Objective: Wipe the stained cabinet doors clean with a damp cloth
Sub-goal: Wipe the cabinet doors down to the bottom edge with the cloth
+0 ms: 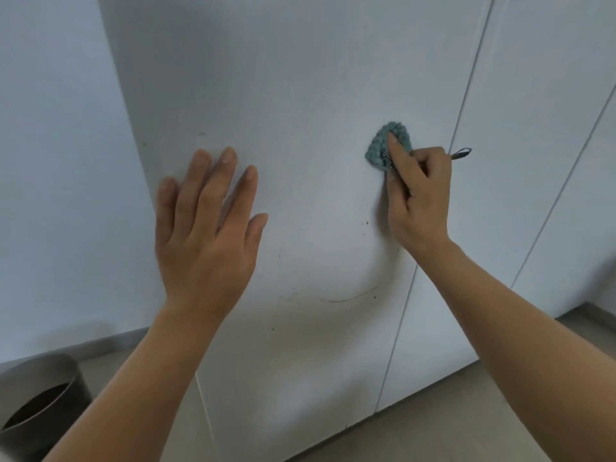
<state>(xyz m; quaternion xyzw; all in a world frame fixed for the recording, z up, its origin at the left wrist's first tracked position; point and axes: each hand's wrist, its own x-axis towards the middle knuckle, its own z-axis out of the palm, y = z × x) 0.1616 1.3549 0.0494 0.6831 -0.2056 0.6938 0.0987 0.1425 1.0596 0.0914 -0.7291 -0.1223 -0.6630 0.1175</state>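
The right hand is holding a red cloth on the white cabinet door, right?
No. The cloth is blue-green, not red, as the head view shows. The right hand does hold it against the white cabinet door.

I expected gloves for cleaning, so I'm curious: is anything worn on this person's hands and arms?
The left hand and right hand are bare: no gloves, rings or watch show. The left forearm and right forearm are uncovered too, with no sleeve in view.

Through the head camera I saw both forearms (pixel 140 378) bare to the frame's edge, the left hand (pixel 203 235) and right hand (pixel 420 201) bare too, fingernails (pixel 229 157) short and plain.
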